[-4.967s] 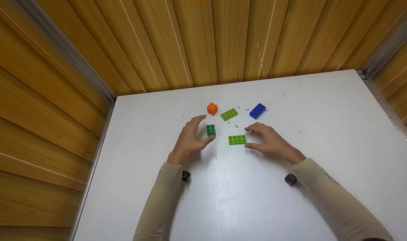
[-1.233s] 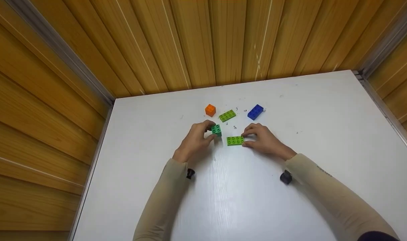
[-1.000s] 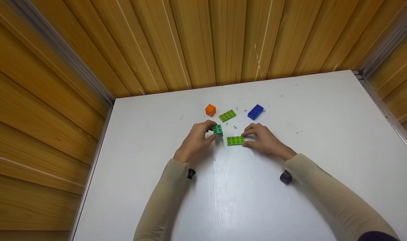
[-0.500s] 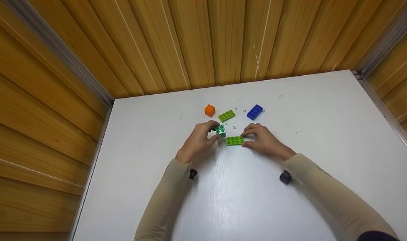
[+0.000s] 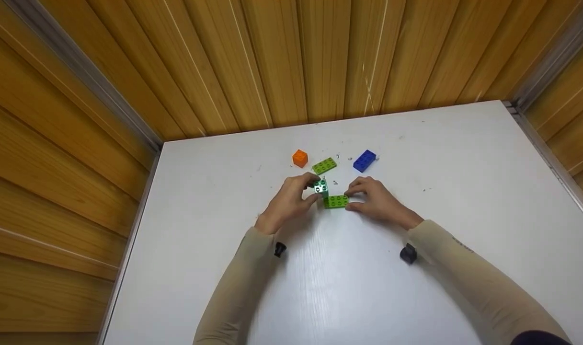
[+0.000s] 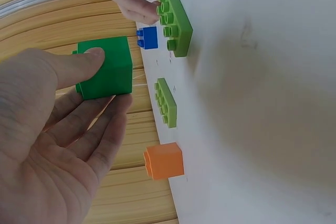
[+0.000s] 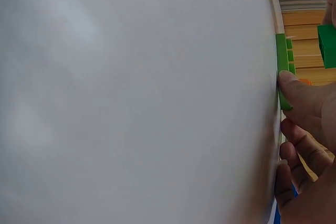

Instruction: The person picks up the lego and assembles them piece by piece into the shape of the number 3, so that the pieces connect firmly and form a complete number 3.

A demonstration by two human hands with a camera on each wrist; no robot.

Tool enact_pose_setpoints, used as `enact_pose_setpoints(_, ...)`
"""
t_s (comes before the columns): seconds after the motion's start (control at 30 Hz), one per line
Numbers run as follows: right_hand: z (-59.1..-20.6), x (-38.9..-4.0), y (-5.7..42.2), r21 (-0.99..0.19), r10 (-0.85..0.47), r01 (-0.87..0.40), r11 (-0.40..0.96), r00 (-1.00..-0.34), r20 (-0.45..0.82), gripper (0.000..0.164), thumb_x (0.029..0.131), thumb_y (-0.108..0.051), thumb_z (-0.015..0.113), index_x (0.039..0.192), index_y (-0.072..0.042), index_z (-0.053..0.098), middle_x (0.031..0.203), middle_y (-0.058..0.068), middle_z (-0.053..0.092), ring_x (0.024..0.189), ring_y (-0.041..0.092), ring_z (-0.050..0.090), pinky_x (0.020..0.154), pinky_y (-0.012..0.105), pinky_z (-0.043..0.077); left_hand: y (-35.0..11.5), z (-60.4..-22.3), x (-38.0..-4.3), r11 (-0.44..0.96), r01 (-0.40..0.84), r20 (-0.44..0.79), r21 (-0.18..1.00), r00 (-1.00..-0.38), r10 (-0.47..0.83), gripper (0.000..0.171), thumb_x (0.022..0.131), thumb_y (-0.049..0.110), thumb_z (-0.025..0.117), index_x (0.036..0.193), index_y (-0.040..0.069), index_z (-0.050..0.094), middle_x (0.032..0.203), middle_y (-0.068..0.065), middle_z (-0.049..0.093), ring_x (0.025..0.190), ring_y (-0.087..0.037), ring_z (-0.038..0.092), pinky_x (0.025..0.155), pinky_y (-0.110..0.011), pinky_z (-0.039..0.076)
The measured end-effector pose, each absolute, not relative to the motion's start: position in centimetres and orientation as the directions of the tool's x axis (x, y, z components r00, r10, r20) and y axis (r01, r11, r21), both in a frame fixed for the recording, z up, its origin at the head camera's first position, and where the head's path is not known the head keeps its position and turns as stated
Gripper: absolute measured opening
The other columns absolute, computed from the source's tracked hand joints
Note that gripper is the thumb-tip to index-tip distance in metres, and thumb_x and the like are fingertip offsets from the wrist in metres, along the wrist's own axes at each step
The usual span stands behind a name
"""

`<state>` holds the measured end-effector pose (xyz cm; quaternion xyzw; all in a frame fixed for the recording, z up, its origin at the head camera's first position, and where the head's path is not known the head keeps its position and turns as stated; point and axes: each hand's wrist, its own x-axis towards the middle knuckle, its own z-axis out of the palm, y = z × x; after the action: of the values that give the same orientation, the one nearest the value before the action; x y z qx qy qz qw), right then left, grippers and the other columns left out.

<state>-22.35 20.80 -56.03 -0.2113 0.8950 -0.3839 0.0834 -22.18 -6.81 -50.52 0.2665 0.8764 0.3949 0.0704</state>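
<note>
Between thumb and fingers my left hand pinches a dark green building brick, held up off the table with its studs on top. In the head view the brick overlaps the left end of a flat light green brick; the right wrist view has the dark green brick raised above it. My right hand grips the light green brick's right end, thumb in front and fingers behind, while it lies on the table. Some of the right fingers are hidden in the left wrist view.
Behind the hands lie an orange brick, a second flat light green brick and a blue brick. Small dark specks are scattered near them. Wood-panelled walls border the white table at the back and sides.
My left hand has closed on the dark green brick, lifted it and carried it right, over to the light green brick. My right hand has moved in and gripped that brick's right end.
</note>
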Motion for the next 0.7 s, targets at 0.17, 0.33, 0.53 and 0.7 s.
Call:
enact_pose_setpoints(0.17,-56.0,-22.3,20.8,-0.724,-0.443,-0.318,0.612,-0.896,0.019,0.032,0.091,-0.020,0.087,0.118,-0.006,0.081,0.122,0.008,0.071,0.123,0.031,0.060,0.111,0.054,0.046,-6.4,-50.6,-22.2,0.553,0.413,0.081,0.723,-0.847,0.526,0.034,0.101,0.009,0.075,0.133,0.006,0.067,0.127,-0.005,0.075,0.120,-0.017,0.070,0.112,-0.039,0.054)
enact_pose_setpoints(0.33,-55.9,-22.2,20.8,-0.727,-0.445,-0.324,0.606,-0.895,0.028,0.031,0.091,-0.019,0.087,0.117,-0.006,0.081,0.121,0.008,0.071,0.122,0.031,0.060,0.111,0.054,0.046,-6.1,-50.6,-22.1,0.563,0.410,0.072,0.717,-0.848,0.526,0.035,0.101,0.011,0.075,0.135,0.007,0.066,0.129,-0.005,0.074,0.121,-0.016,0.069,0.112,-0.038,0.054)
enact_pose_setpoints(0.53,-55.9,-22.3,20.8,-0.730,-0.441,-0.318,0.605,-0.897,0.025,0.031,0.090,-0.019,0.087,0.118,-0.005,0.081,0.122,0.009,0.071,0.123,0.031,0.060,0.111,0.054,0.046,-5.7,-50.6,-22.1,0.571,0.423,0.072,0.703,-0.842,0.535,0.036,0.101,0.014,0.075,0.135,0.008,0.066,0.130,-0.005,0.074,0.122,-0.017,0.069,0.111,-0.035,0.054)
enact_pose_setpoints(0.7,-56.0,-22.3,20.8,-0.724,-0.452,-0.338,0.601,-0.891,0.041,0.031,0.090,-0.018,0.087,0.118,-0.005,0.081,0.121,0.010,0.071,0.122,0.033,0.061,0.111,0.055,0.047,-5.4,-50.7,-22.3,0.566,0.445,0.079,0.694,-0.829,0.554,0.035,0.101,0.014,0.076,0.135,0.007,0.067,0.129,-0.006,0.075,0.120,-0.018,0.070,0.110,-0.035,0.055)
